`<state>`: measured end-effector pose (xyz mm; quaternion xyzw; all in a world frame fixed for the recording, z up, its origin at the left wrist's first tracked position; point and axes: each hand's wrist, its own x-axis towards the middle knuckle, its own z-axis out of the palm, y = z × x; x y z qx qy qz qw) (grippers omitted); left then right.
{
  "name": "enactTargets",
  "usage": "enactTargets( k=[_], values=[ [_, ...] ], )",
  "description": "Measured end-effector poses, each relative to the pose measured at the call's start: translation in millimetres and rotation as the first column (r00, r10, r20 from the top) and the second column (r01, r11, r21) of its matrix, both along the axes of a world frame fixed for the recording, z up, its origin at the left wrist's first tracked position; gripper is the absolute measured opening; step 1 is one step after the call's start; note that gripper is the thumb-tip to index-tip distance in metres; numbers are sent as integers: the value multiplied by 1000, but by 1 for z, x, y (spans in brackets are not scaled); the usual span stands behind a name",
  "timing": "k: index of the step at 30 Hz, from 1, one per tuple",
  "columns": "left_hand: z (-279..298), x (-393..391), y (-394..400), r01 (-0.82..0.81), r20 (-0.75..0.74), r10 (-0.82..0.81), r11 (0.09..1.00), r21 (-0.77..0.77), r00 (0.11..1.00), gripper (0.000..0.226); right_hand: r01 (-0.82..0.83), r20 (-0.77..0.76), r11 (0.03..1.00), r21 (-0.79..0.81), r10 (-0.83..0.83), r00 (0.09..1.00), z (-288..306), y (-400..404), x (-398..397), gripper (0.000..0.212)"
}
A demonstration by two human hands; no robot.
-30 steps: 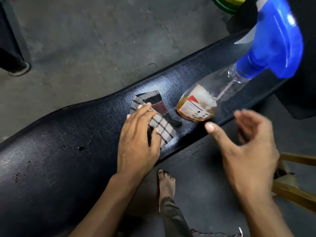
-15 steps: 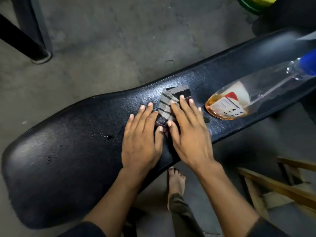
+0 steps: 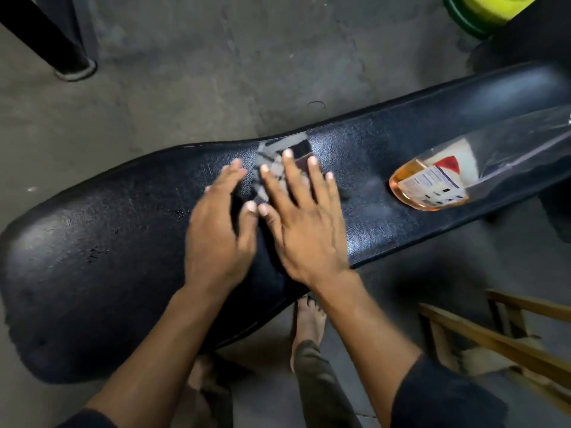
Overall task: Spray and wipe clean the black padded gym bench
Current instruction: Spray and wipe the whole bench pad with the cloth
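The black padded bench (image 3: pixel 123 242) runs from lower left to upper right, with scuffed, torn spots on its left half. A grey-and-maroon checked cloth (image 3: pixel 278 152) lies at the bench's middle. My right hand (image 3: pixel 306 230) lies flat on the cloth with spread fingers, pressing it down and hiding most of it. My left hand (image 3: pixel 216 236) is just left of it, blurred, its fingers apart on the bare pad and its thumb beside my right thumb. A clear spray bottle (image 3: pixel 438 183) with a little orange liquid lies on its side on the bench to the right.
A wooden frame (image 3: pixel 494 335) stands on the floor at lower right. My bare feet (image 3: pixel 309 319) are under the bench's near edge. A black post with a foot (image 3: pixel 61 50) is at upper left. A yellow-green round object (image 3: pixel 482 10) sits at upper right.
My right hand came in from the right and landed on the cloth. My left hand slid left off the cloth. The view shifted, so the bottle's blue head is out of frame.
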<state>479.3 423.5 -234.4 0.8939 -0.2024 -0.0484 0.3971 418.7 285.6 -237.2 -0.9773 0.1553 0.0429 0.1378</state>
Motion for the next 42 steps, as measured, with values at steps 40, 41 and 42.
enactTargets(
  k=[40,41,42],
  values=[
    [-11,52,160,-136,102,104,912,386,989,49,167,-86,985,-39,-170,982,10,158,44,67],
    [-11,53,163,-127,82,105,928,350,991,47,118,-65,993,-24,-119,991,9,168,31,67],
    [-9,53,166,-113,64,98,945,308,993,46,80,-45,997,-13,-81,996,8,176,13,66]
  ],
)
